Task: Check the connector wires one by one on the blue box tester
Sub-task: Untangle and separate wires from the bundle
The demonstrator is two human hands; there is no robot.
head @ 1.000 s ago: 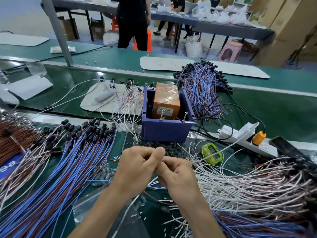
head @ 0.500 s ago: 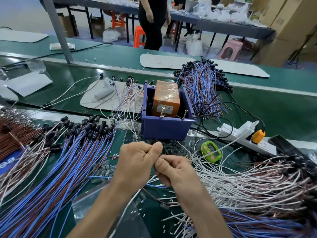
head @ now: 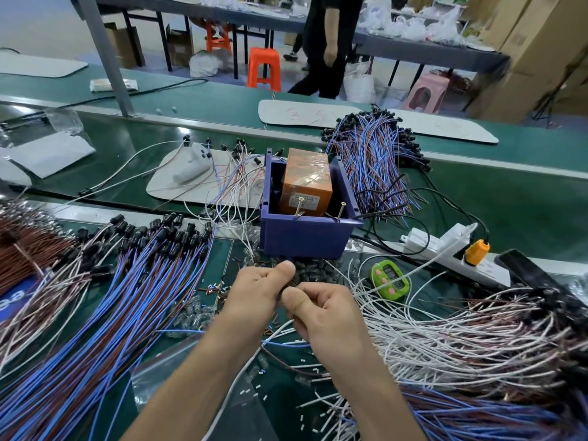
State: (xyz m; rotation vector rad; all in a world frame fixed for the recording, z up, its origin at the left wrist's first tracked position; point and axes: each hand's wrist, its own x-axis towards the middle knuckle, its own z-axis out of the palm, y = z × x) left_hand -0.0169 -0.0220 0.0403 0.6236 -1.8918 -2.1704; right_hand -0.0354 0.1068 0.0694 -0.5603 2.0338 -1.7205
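Both hands are held together low in the middle of the view, over the green table (head: 509, 198). The left hand (head: 257, 294) is curled into a fist with the thumb laid on top. The right hand (head: 327, 316) is curled just beside it at 3 o'clock, with the thumb pressed forward. A small dark piece (head: 288, 282) is pinched between the two thumbs. It is probably a wire end, but most of it is hidden by the fingers.

The blue box (head: 305, 237) is seen at 12 o'clock from the hands, near them but not touched. An orange block (head: 307, 183) is stood inside it, and two pins (head: 299, 210) are leaned at its front rim.

Blue wires (head: 127, 313) are spread at 9 o'clock and white wires (head: 461, 338) at 3 o'clock. A green timer (head: 389, 278) is laid at 2 o'clock, just before a white strip (head: 445, 249).
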